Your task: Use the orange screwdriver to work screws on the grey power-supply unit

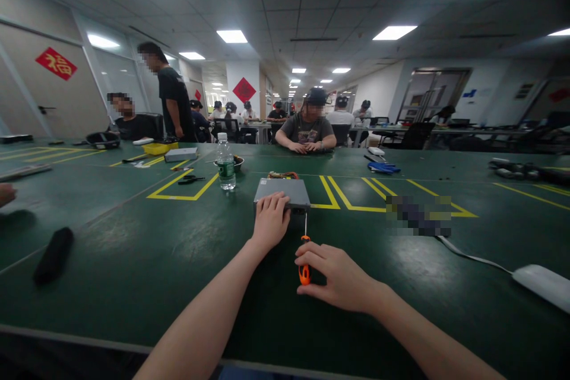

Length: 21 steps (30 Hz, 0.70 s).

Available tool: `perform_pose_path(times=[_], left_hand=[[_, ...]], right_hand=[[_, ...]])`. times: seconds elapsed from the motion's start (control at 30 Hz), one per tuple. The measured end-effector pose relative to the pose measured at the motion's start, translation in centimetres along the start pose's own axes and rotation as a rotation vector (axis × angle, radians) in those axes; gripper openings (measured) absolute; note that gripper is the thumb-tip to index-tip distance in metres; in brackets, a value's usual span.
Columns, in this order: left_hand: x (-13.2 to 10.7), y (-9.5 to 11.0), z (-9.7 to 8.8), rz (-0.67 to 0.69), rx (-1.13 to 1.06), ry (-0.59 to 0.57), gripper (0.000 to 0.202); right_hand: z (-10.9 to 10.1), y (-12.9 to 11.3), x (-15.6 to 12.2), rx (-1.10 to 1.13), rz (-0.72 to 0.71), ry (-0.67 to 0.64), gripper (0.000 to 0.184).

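Grey sheet metal, flat-faced and crisp at the corners: that's the box (pixel 296 190), sitting on the green table (pixel 200 291) right in front of the person, its broad top dull and plain, with a dark patch on the near face by the right corner. A bundle of coloured wires (pixel 282 176), red and yellow among them, peeks out behind its far edge.

Here's the left hand (pixel 271 219), draped over the near left edge, fingers close together against the metal; whether the thumb clamps underneath, I can't tell. And over to the right hand (pixel 333 273): fingers and thumb are bent around the screwdriver (pixel 304 273), a bright orange handle with black parts and a thin, shiny shaft. It points away from the person, tip up at the near right corner; too small to tell whether it's seated.

Around them, the tabletop has a soft, smeary shine, crossed by straight strips of yellow tape (pixel 173 197). Clear, ribbed plastic next: a bottle (pixel 227 172) with a green label stands upright left of the box, just in front of a round bowl (pixel 239 161).
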State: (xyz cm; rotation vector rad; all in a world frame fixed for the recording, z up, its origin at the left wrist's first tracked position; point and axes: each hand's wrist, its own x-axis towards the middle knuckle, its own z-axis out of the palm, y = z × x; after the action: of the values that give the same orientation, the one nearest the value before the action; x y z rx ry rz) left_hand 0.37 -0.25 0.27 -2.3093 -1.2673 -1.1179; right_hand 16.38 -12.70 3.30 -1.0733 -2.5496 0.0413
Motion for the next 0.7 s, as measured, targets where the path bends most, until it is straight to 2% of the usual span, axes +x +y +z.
perform_pose_path(times=[0.3,0.5,0.7], left_hand=[[-0.1,-0.1,0.0,0.003,0.003,-0.007,0.028],[-0.1,-0.1,0.1,0.003,-0.004,0.008,0.027],[0.0,-0.1,0.1,0.009,-0.007,0.004,0.027]], right_hand=[[0.6,0.0,0.2,0.001,0.009,0.065,0.034],[1.1,-0.2,-0.2,-0.113,-0.170,0.158,0.022],[1.9,-0.2,0.4,-0.110,-0.171,0.100,0.022]])
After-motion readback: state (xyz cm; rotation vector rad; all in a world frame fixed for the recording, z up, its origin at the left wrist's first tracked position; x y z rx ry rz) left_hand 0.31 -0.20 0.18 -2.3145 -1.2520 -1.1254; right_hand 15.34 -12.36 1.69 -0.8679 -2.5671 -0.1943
